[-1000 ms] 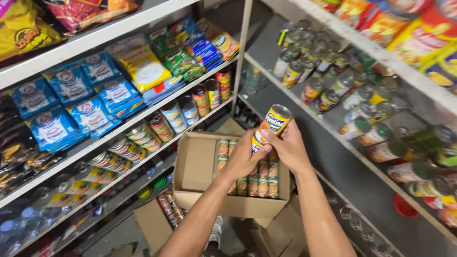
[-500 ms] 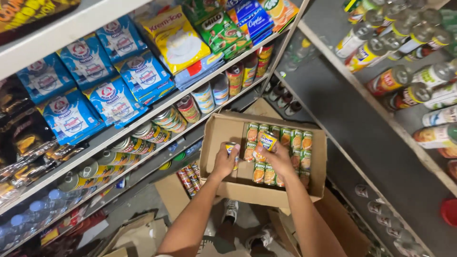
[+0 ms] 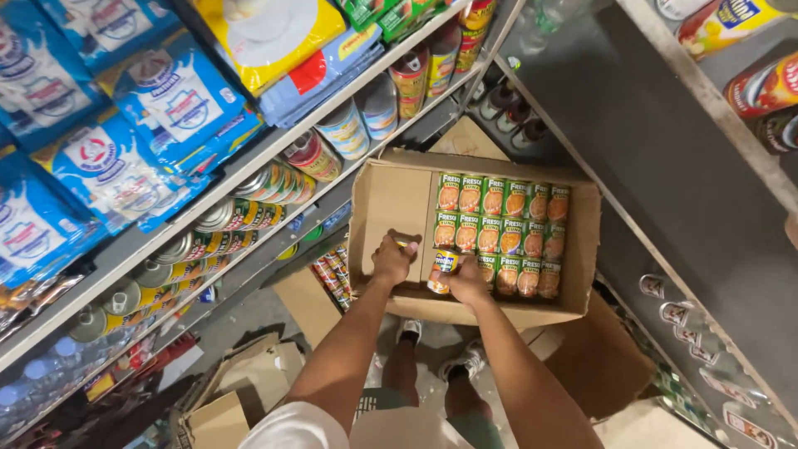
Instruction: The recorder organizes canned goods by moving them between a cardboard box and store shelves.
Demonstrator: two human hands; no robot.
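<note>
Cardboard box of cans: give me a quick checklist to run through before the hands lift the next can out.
1. Right hand has a can in its grip: ok.
2. Left hand also holds a can: cannot tell, fingers cover it.
3. Cardboard box open, flaps out of the way: ok.
4. Remaining cans upright in neat rows: ok.
5. Room on the grey shelf at right: ok, bare surface shows.
6. Floor underfoot free of clutter: not ok, flattened cardboard lies around.
</note>
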